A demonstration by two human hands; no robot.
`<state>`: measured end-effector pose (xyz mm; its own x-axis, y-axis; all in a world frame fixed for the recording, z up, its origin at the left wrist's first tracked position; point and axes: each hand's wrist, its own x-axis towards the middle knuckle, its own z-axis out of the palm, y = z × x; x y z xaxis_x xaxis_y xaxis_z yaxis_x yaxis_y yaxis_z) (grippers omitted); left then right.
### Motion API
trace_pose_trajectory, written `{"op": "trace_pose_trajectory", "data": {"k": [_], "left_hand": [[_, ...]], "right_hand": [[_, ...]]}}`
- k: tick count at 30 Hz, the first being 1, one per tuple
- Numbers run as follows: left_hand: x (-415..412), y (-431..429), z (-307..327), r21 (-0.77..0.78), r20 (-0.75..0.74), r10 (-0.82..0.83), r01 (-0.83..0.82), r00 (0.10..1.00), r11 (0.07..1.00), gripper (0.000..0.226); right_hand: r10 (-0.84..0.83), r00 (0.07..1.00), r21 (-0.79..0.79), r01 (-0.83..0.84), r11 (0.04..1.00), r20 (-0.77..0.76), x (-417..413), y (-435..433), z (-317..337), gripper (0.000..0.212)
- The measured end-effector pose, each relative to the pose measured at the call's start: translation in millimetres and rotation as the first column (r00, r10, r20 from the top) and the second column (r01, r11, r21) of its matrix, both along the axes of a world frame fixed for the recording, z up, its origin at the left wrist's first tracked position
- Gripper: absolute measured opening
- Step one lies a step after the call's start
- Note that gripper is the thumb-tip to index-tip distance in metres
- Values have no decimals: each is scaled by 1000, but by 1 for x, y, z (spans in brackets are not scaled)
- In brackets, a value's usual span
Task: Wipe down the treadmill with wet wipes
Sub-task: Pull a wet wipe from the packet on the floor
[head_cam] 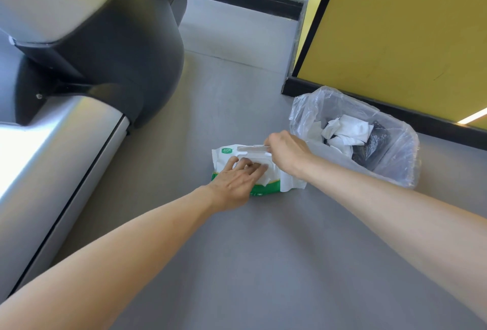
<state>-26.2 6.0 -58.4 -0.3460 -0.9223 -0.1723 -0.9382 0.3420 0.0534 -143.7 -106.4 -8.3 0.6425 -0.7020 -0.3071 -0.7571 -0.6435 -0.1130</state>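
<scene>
A white and green pack of wet wipes lies flat on the grey floor. Its plastic lid stands raised, and my right hand pinches the lid's right end. My left hand rests on top of the pack, fingers straight on the opening, where a white wipe shows. The treadmill, grey and black, fills the left side with its silver side rail running toward me.
A small bin lined with a clear plastic bag stands just right of the pack, holding crumpled white wipes. A yellow wall panel with black skirting rises behind it. Grey floor spreads in front.
</scene>
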Motion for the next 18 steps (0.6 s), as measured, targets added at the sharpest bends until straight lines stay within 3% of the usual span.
{"op": "trace_pose_trajectory", "data": {"k": [3, 6, 10, 13, 15, 18], "left_hand": [[25, 3, 8, -136, -43, -114, 107, 993, 985, 42], [54, 16, 9, -203, 47, -197, 202, 979, 958, 38], [47, 21, -1, -90, 176, -418, 437, 891, 895, 59], [16, 17, -3, 96, 232, -329, 315, 915, 944, 66], [6, 10, -3, 139, 266, -205, 172, 942, 975, 62], [8, 6, -4, -23, 278, -53, 62, 959, 998, 57]], "right_hand": [[114, 993, -132, -116, 984, -26, -12, 21, -8, 21], [174, 983, -168, -182, 969, -63, -28, 34, -19, 44], [98, 992, -185, -81, 979, 82, -29, 22, -18, 8], [51, 993, -221, -25, 975, 109, -20, 15, -15, 13], [47, 994, -194, -28, 981, 97, -18, 16, -16, 15], [79, 991, -164, -60, 985, 111, -21, 18, -18, 12]]}}
